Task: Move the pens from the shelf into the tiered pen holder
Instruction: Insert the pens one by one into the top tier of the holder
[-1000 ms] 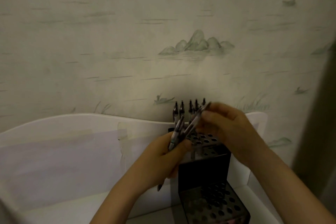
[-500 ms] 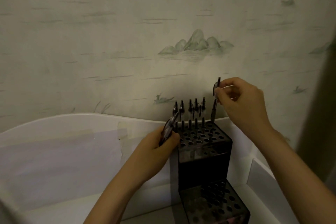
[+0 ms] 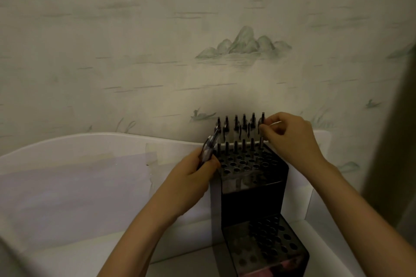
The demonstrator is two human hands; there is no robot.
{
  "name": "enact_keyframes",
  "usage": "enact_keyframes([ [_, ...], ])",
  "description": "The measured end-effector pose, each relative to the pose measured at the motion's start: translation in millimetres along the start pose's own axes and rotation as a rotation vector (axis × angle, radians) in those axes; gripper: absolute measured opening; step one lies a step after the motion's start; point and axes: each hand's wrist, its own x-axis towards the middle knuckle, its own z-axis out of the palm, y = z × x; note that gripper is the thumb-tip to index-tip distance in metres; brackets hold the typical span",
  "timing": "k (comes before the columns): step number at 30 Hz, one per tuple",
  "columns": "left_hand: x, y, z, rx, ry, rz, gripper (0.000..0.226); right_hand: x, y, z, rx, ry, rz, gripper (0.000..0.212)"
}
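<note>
My right hand pinches the clip end of a dark slim pen, which stands upright in the far right corner hole of the black perforated tiered pen holder. I judge this as the seating step, nearly done. The row of dark pens along the holder's back edge stands left of it. My left hand, at the holder's left edge, is closed around a small bundle of spare dark pens (count unclear, blurry). Next I'd let go of the seated pen, draw one from the bundle, and line it up with an empty hole nearer than the back row. The holder's lower front tier looks empty.
</note>
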Motion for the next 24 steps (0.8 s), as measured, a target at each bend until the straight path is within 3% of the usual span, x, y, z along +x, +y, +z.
enact_keyframes([
  [4, 0, -1, 1, -0.003, -0.038, 0.007, 0.025, -7, -6, -5, 0.035, 0.079, -0.033, 0.032],
  [8, 0, -2, 1, -0.026, -0.051, 0.001, 0.024, -30, -34, -10, 0.224, 0.152, -0.169, 0.023],
  [15, -2, 2, 1, -0.014, -0.129, 0.074, 0.029, -56, -61, 14, 0.534, -0.387, -0.067, 0.017],
  [18, -3, 4, -1, 0.001, -0.140, 0.059, 0.030, -59, -63, 22, 0.639, -0.523, -0.039, 0.015],
  [21, -6, 4, -5, -0.024, -0.141, 0.051, 0.029, -56, -66, 23, 0.680, -0.466, 0.015, 0.011],
  [24, -9, -1, -12, -0.109, -0.115, -0.005, 0.027, -43, -70, 14, 0.751, -0.301, 0.072, 0.010],
])
